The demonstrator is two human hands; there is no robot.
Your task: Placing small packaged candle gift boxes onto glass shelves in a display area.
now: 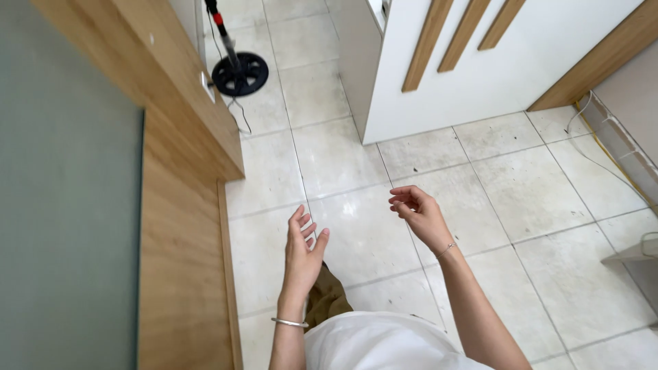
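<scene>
Hanging empty, left hand [302, 251] fingers spread, right hand [419, 213] fingers curled

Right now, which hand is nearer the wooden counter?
Left. The left hand hangs open over the tiles just beside the wooden counter edge. The right hand, fingers curled and empty, is farther out over the floor, toward the white cabinet.

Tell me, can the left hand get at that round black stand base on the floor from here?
Probably not: the left hand hangs open and empty well short of the round black stand base. Only bare tile floor lies between, so nothing blocks it.
</scene>
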